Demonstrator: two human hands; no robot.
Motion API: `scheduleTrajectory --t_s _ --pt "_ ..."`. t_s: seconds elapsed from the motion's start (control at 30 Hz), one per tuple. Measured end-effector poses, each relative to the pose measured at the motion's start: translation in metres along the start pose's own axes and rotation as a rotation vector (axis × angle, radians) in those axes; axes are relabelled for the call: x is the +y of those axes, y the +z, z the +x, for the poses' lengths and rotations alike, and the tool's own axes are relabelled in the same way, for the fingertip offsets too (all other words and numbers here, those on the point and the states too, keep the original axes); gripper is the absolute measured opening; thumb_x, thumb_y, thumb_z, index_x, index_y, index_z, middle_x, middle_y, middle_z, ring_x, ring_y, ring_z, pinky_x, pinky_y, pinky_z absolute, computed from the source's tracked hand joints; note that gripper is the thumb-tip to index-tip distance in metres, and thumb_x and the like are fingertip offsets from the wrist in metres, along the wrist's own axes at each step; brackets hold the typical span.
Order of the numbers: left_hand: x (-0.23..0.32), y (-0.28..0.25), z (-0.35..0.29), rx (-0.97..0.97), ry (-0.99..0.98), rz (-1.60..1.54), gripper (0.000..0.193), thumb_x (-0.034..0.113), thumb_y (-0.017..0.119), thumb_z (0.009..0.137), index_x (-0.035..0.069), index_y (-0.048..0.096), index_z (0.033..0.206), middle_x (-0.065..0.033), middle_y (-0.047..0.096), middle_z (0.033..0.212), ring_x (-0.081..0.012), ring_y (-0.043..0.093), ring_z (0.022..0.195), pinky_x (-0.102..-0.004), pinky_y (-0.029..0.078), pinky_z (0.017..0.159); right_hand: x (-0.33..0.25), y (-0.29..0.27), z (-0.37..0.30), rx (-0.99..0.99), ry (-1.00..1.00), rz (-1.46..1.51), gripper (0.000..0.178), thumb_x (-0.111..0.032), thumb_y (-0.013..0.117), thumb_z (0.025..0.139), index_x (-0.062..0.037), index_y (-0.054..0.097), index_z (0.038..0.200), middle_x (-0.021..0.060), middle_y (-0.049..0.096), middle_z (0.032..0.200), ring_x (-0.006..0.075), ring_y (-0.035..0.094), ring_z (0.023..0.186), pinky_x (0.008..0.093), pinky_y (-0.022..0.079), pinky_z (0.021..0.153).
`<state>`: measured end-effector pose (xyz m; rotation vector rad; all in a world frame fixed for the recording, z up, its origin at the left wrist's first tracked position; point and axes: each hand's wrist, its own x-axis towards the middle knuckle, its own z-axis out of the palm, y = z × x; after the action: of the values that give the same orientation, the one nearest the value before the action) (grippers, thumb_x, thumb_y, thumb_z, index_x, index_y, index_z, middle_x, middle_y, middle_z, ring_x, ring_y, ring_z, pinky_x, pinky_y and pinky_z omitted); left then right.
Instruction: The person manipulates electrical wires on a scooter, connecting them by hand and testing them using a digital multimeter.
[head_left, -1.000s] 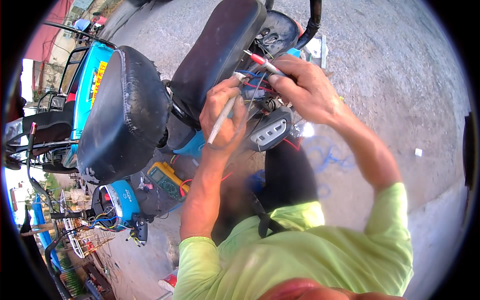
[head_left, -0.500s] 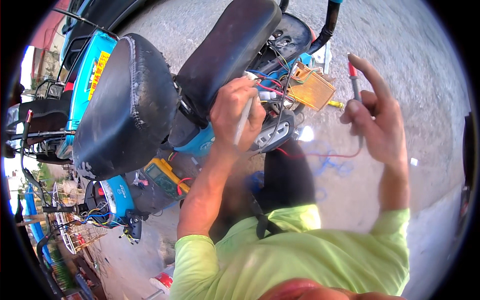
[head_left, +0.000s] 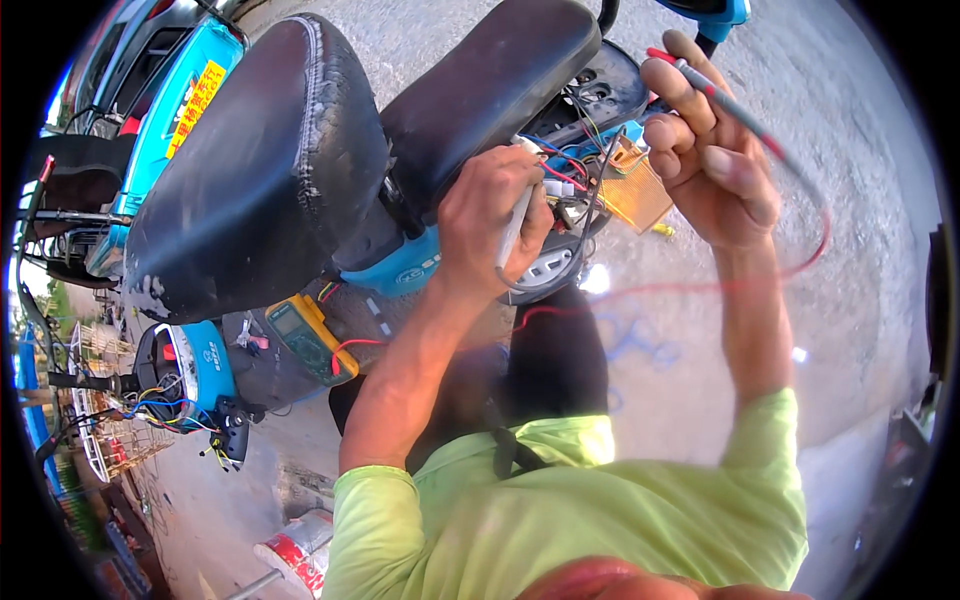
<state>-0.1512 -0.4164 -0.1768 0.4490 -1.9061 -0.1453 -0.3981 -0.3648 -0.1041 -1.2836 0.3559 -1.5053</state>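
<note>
My left hand [head_left: 492, 212] is closed around a grey test probe [head_left: 516, 226] pointing up at a white connector [head_left: 525, 146], by the wiring of a blue electric scooter. Its fingertips are at that connector; whether they also grip it is hard to see. Raised to the right, my right hand [head_left: 722, 165] holds a red-tipped test probe [head_left: 722, 98] between its fingers, tip up and to the left, away from the wires. The probe's red lead [head_left: 660, 289] loops down past the right wrist. A yellow multimeter [head_left: 312, 340] lies on the scooter's floorboard.
Beyond my left hand are two black seats [head_left: 262, 170] [head_left: 490, 75]. A ribbed, copper-coloured box [head_left: 637, 192] with wires sits beside the wiring. Loose wires hang at the opened front panel [head_left: 195, 372]. A red-and-white bucket [head_left: 300, 550] stands at lower left.
My right hand has moved up and to the left, and its probe has turned from upright to slanting leftward. My left hand keeps its hold at the connector. The view has shifted slightly.
</note>
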Motion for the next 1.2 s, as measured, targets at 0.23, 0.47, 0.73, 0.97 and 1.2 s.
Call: scheduleTrajectory --t_s 0.23,0.47,0.73,0.97,1.2 --pt "0.000 -0.004 0.001 0.002 0.010 0.012 0.019 -0.003 0.069 0.085 -0.001 0.061 0.102 -0.0190 0.070 0.104 -0.0359 0.071 0.096 -0.0430 0.060 0.084 0.016 0.018 0.016 -0.006 -0.020 -0.701 0.032 -0.022 0.064 0.105 0.0017 0.070 0.126 0.0102 0.072 0.111 0.0161 0.070 0.095 0.0282 0.056 0.082" --pt "0.001 -0.004 0.001 0.011 -0.021 -0.005 0.023 -0.003 0.070 0.083 0.001 0.060 0.103 -0.0169 0.069 0.103 -0.0368 0.070 0.094 -0.0445 0.058 0.082 0.038 0.011 0.024 -0.061 -0.032 -0.869 0.031 -0.032 0.063 0.105 -0.0025 0.075 0.106 0.0082 0.073 0.107 0.0193 0.069 0.104 0.0359 0.055 0.093" --pt "0.000 0.000 0.002 -0.005 -0.026 0.001 0.021 -0.004 0.069 0.085 0.001 0.059 0.103 -0.0179 0.070 0.104 -0.0363 0.071 0.093 -0.0434 0.059 0.082 0.044 -0.002 0.017 -0.021 0.142 -0.877 0.035 -0.036 0.059 0.108 -0.0039 0.069 0.114 0.0048 0.075 0.097 0.0152 0.071 0.091 0.0327 0.059 0.086" --pt "-0.004 -0.001 -0.006 0.102 -0.020 -0.023 0.039 0.001 0.078 0.071 0.006 0.061 0.105 -0.0155 0.069 0.097 -0.0357 0.071 0.090 -0.0430 0.059 0.079 0.053 -0.007 0.014 0.020 0.242 -0.753 0.024 -0.017 0.053 0.110 0.0023 0.065 0.116 0.0100 0.072 0.108 0.0153 0.067 0.102 0.0313 0.054 0.094" --pt "-0.002 -0.002 -0.012 0.197 -0.050 0.066 0.041 0.003 0.079 0.069 0.010 0.053 0.099 -0.0098 0.061 0.090 -0.0325 0.065 0.082 -0.0449 0.055 0.071 0.063 -0.026 0.013 -0.103 0.171 -0.733 0.027 -0.016 0.046 0.113 0.0034 0.060 0.126 0.0119 0.070 0.114 0.0151 0.066 0.104 0.0297 0.054 0.097"
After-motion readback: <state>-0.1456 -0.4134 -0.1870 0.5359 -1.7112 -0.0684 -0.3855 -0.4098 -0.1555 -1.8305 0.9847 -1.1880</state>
